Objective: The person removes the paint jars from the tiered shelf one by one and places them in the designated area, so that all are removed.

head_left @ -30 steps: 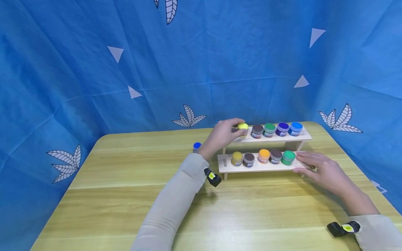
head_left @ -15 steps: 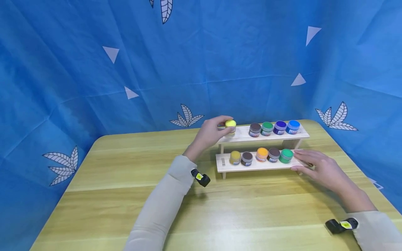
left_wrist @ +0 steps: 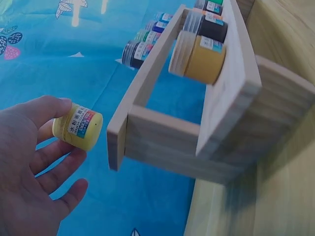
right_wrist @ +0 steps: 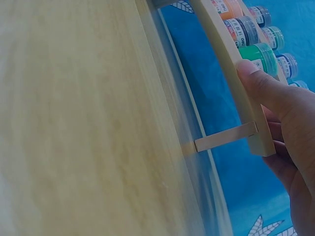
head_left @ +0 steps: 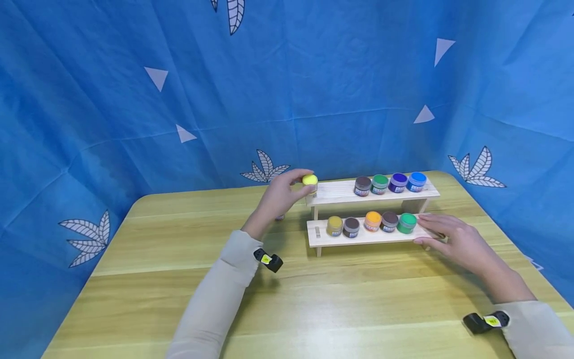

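Note:
My left hand (head_left: pixel 279 196) pinches a yellow paint jar (head_left: pixel 310 182) between thumb and fingers, at the left end of the upper tier of a two-tier wooden stand (head_left: pixel 341 188). In the left wrist view that paint jar (left_wrist: pixel 78 127) is held apart from the upper board's end, its label showing. My right hand (head_left: pixel 464 243) holds the right end of the lower tier. The right wrist view has its thumb on the board's front edge, beside a green jar (right_wrist: pixel 260 56); its other fingers go behind the board and are partly hidden.
Dark brown (head_left: pixel 362 185), green (head_left: pixel 379 184), purple (head_left: pixel 398 182) and blue (head_left: pixel 417 181) jars stand on the upper tier. Several more, including a mustard jar (head_left: pixel 334 226) and an orange jar (head_left: pixel 373 221), line the lower one. Behind the wooden table (head_left: pixel 179 289) hangs a blue curtain (head_left: pixel 287 89).
My left hand has carried the yellow jar leftward along the upper tier, away from the dark brown jar. The right hand keeps its place on the stand. The head view has shifted slightly.

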